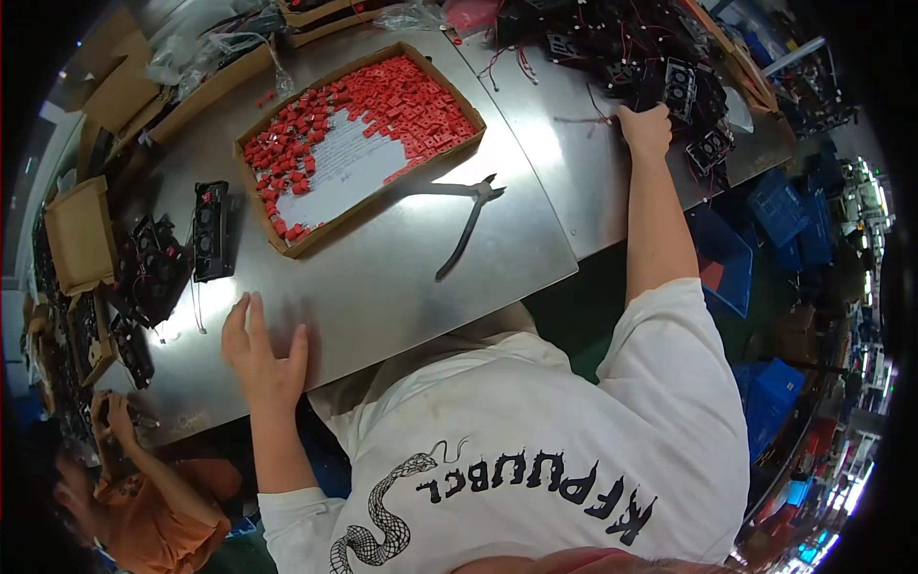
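My right hand (647, 131) reaches to the pile of black fan units (626, 59) at the far right. Its fingers are closed on the edge of a black fan unit (650, 90); thin wires stick out to the left of the hand. My left hand (263, 346) is open over the near left of the metal table, fingers apart and holding nothing. Ahead of it a black fan unit (210, 231) stands on the table with its thin wires trailing nearer. Diagonal cutting pliers (475, 206) lie with handles spread, beside a shallow cardboard tray (368, 212) of small red parts (411, 110).
More black fan units (153, 268) and an open cardboard box (81, 234) sit at the left. A co-worker in an orange shirt (163, 517) has both hands at the table's left corner. Blue bins (722, 258) stand below the right edge. Boxes with plastic bags (206, 62) line the back.
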Motion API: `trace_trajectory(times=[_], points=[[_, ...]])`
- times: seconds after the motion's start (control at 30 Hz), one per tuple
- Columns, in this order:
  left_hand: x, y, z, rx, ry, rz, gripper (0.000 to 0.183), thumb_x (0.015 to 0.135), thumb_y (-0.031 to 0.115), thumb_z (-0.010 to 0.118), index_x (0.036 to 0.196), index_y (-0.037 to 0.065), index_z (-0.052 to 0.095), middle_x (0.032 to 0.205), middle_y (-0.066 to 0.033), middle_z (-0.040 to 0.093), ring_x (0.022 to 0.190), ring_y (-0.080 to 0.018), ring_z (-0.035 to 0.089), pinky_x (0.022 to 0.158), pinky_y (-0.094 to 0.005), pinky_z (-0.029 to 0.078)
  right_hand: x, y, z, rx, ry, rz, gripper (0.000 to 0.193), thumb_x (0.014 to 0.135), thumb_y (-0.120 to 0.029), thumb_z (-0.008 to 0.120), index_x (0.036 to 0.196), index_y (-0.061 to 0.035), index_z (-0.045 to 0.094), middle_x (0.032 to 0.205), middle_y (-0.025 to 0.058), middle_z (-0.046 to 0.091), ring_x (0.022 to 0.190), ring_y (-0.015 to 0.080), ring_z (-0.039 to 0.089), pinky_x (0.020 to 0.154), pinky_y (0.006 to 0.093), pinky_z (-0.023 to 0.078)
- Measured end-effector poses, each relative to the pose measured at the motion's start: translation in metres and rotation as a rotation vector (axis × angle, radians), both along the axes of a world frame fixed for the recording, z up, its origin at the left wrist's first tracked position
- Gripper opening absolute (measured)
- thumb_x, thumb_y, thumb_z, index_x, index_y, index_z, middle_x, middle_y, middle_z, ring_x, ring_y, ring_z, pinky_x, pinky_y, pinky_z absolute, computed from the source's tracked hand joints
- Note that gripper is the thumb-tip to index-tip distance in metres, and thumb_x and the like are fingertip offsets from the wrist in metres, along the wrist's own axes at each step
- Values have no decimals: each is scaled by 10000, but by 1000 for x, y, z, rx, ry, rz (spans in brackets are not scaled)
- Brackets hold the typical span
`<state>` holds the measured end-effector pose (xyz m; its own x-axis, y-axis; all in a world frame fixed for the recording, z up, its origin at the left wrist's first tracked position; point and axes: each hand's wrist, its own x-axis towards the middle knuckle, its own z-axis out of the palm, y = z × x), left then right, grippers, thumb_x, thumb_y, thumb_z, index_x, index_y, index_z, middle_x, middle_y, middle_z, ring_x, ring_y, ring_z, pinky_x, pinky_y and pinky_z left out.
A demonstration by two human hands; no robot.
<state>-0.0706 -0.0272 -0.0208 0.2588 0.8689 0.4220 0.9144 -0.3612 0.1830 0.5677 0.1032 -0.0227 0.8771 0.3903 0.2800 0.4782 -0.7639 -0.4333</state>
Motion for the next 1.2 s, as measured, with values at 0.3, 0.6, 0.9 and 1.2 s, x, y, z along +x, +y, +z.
trace_trajectory(times=[0.3,0.6,0.9,1.2], points=[[61,-15,39,73,-202,-399,501,748,204,821,1208,82,664,1241,-123,641,1152,-336,606,1022,-468,448,-199,-86,58,289,479,1131,550,816,-126,721,1335,9,601,1178,116,674,1022,179,620,928,315,480],[133,-54,41,264,-149,-331,391,784,459,759,1130,295,678,1453,-63,558,1322,-388,478,1061,-550,364,-347,-129,57,142,534,1949,125,948,-105,640,1039,-20,638,871,83,683,813,157,670,687,337,527],[51,-32,29,-87,-238,-155,957,674,148,805,1529,84,379,1367,-199,530,1109,-362,587,926,-465,460,-372,-120,82,-209,1473,1258,326,1004,-199,628,1258,0,577,870,-4,647,626,33,551,496,200,413],[42,-34,38,-320,-517,-484,907,727,268,841,1513,116,414,1157,-191,608,984,-394,629,871,-488,512,-351,-66,93,-140,949,1660,364,684,-89,903,999,-33,731,773,-51,556,700,37,478,628,214,414]])
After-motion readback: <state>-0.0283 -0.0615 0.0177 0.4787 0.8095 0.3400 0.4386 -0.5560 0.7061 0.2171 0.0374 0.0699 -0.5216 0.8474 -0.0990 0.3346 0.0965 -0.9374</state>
